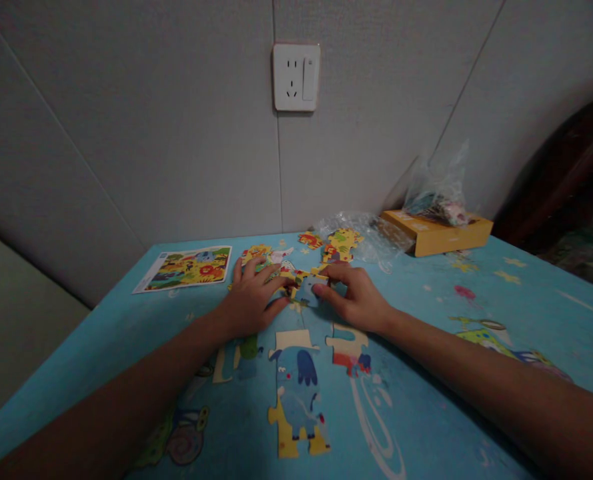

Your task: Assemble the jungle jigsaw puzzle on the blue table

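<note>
Between my hands is a grey-blue jigsaw puzzle piece (308, 292). My right hand (359, 298) grips its right side, thumb on top and fingers behind. At its left edge, the thumb and index finger of my left hand (253, 297) close around a dark-patterned part; whether that is a separate piece I cannot tell. The other left fingers spread over several colourful pieces (279, 256), partly hiding them. Nearer me lies a joined strip with a blue elephant (296, 387). A red and cream piece (349, 347) lies to its right, a green and cream piece (236, 355) to its left.
A printed picture sheet (191, 268) lies at the back left. Behind my hands are a giraffe-patterned section (341, 245), an orange piece (310, 240) and clear plastic wrap (376, 237). A yellow box (441, 235) bears a plastic bag (439, 193) against the wall.
</note>
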### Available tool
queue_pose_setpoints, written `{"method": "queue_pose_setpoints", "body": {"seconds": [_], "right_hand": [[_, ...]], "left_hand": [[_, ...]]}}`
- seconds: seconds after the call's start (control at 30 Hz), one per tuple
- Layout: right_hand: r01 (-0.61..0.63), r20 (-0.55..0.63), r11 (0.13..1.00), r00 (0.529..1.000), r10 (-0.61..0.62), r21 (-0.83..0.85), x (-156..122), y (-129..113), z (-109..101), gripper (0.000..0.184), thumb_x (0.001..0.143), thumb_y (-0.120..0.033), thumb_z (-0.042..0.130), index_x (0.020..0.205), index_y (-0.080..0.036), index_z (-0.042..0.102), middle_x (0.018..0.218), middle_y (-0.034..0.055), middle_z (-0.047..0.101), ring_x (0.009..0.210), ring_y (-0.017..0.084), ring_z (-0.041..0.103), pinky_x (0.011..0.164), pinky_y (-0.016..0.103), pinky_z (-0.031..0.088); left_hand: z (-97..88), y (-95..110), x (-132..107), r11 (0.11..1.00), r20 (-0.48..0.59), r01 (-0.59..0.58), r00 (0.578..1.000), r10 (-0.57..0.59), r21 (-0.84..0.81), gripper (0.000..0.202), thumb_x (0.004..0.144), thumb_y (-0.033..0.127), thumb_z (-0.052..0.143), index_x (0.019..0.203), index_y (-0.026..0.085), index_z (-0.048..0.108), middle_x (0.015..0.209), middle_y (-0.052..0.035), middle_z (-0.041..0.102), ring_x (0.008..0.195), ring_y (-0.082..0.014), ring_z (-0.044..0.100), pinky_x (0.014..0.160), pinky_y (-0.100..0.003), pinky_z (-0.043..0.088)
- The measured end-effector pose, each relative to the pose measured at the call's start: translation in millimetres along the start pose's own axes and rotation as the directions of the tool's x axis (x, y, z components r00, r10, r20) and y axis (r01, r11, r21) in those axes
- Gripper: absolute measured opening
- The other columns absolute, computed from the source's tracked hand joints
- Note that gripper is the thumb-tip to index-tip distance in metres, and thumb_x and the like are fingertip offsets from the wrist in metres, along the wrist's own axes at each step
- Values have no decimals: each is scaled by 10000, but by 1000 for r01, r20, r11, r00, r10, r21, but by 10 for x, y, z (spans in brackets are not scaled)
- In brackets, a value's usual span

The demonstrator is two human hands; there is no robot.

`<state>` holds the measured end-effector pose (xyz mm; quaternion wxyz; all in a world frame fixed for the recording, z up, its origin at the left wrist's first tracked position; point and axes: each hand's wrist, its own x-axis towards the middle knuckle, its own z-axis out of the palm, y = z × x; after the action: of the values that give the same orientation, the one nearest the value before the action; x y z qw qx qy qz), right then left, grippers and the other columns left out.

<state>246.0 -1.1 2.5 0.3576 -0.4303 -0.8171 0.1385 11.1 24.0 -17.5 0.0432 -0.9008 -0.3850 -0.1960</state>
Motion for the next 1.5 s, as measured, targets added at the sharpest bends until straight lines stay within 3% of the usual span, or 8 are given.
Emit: {"method": "queue_pose_setpoints", "body": {"seconds": [0.17, 0.37, 0.63, 0.77, 1.0, 1.13, 1.33, 1.5], "right_hand": [[-36, 29, 999, 999, 35, 32, 19, 37, 30, 297, 887, -363, 508, 651, -186, 541, 605, 0, 545, 605, 143, 483, 607, 288, 329], [-91, 35, 987, 996, 87, 130, 25, 67, 20, 290, 874, -367, 522, 650, -186, 550, 608, 7, 568, 599, 146, 486, 572, 278, 342], [-105, 108, 976, 990, 86, 193, 11, 62, 5, 321, 886, -390, 508, 642, -184, 539, 600, 4, 561, 583, 139, 500, 561, 272, 357], [-84, 100, 982, 993, 68, 169, 5, 79, -6, 327, 904, -392, 492, 656, -184, 543, 617, 8, 570, 596, 140, 505, 568, 275, 355], [-117, -18, 966, 992, 124, 230, -13, 121, 5, 177, 903, -366, 538, 869, -194, 563, 666, -2, 648, 633, 154, 594, 633, 281, 425], [-107, -51, 953, 991, 127, 285, -33, 151, -20, 218, 897, -349, 561, 1041, -186, 576, 660, -17, 628, 628, 157, 602, 664, 296, 462], [0, -53, 992, 999, 7, 128, -14, 124, -72, 350, 970, -274, 407, 1233, -178, 619, 948, 93, 680, 808, 192, 612, 776, 358, 471], [-24, 25, 993, 999, 21, 113, 20, 111, -65, 313, 937, -304, 518, 1176, -163, 662, 816, 53, 678, 732, 180, 600, 730, 325, 468]], "left_hand": [[6, -28, 4, 999, 56, 26, 998, -27, 22, 392, 900, 390, 579, 1268, 258, 594, 1383, -87, 577, 1278, -436, 388, 1048, -770, 88], [-42, -38, 16, 999, 55, 10, 998, -7, -38, 331, 878, 390, 610, 1182, 262, 633, 1317, -51, 622, 1258, -421, 399, 1051, -766, 58], [-24, -76, 40, 994, 11, -17, 1000, 18, -105, 254, 827, 360, 698, 1051, 243, 674, 1149, -36, 693, 1165, -328, 460, 1071, -597, 235], [-28, -80, 49, 997, -32, -7, 999, 4, -74, 359, 777, 409, 746, 1092, 248, 687, 1101, -50, 693, 1104, -316, 480, 1031, -561, 286], [-490, -208, 41, 999, -199, 43, 979, -44, -7, 416, 761, 468, 731, 1100, 228, 709, 1108, -79, 702, 1037, -295, 519, 971, -488, 364], [-822, -459, -372, 998, -126, 66, 990, -68, -21, 395, 747, 501, 726, 1073, 278, 711, 1091, -50, 715, 1031, -302, 556, 931, -484, 423], [-1003, -719, -1372, 983, 41, 131, 991, -126, -126, 371, 762, 392, 709, 1130, 423, 671, 1078, 31, 697, 1023, -273, 601, 888, -429, 515], [-1131, -598, -1568, 989, 249, 98, 966, -68, -112, 334, 793, 316, 671, 1101, 444, 681, 1116, 14, 701, 1032, -247, 641, 853, -363, 562]]}}
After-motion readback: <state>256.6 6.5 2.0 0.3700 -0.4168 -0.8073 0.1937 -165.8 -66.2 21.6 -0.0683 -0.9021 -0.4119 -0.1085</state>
